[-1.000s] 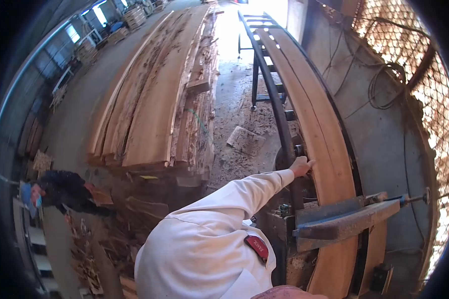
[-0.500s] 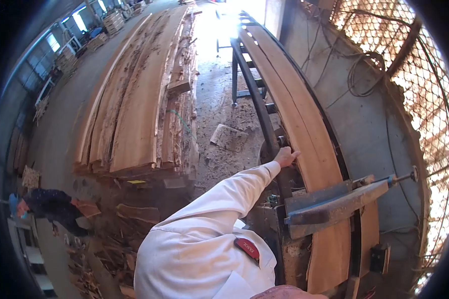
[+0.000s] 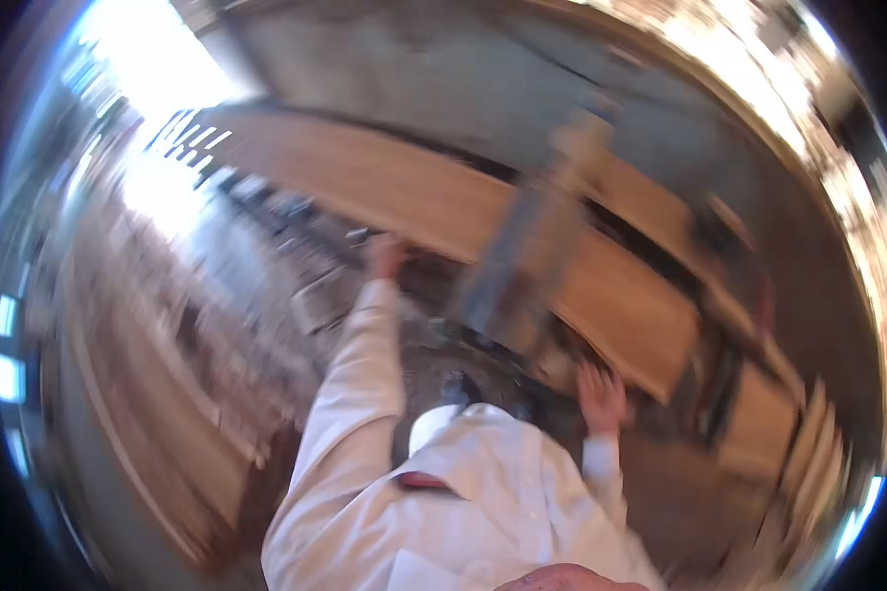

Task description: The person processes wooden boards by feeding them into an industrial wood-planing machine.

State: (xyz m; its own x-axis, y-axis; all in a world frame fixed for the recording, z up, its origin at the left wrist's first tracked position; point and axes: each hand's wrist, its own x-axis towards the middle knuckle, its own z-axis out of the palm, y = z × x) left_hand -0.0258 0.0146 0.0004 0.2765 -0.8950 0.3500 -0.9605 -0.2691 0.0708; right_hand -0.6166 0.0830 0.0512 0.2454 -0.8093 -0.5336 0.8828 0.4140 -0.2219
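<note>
Across the middle of the frame, a long wooden plank (image 3: 394, 192) runs on a slant from the upper left down to the lower right, its broad face up. A metal crosspiece (image 3: 527, 251) lies over it near the centre, reaching past both of its long edges. The whole view is smeared by motion, so fine detail is lost.

Left of centre, the left hand (image 3: 386, 256) is at the near edge of the plank, with the pale sleeve (image 3: 355, 384) stretched up behind it. Its fingers are too blurred to tell whether they grip the edge or only touch it. Right of centre and lower down, the right hand (image 3: 602, 396) is open, fingers extended and pointing up the frame, close to the near edge of the plank towards its lower right end. Nothing can be made out in its palm, and contact with the wood cannot be told.

Beyond the plank, right of the crosspiece, lies a second board (image 3: 641, 205), with a dark gap between the two. In the lower left, long stacked boards (image 3: 143, 394) curve with the lens. A flat, pale piece (image 3: 322, 300) lies on the floor, left of the left hand. At the upper left is a glaring bright opening (image 3: 153, 59); a grey wall (image 3: 394, 64) spans the top.
</note>
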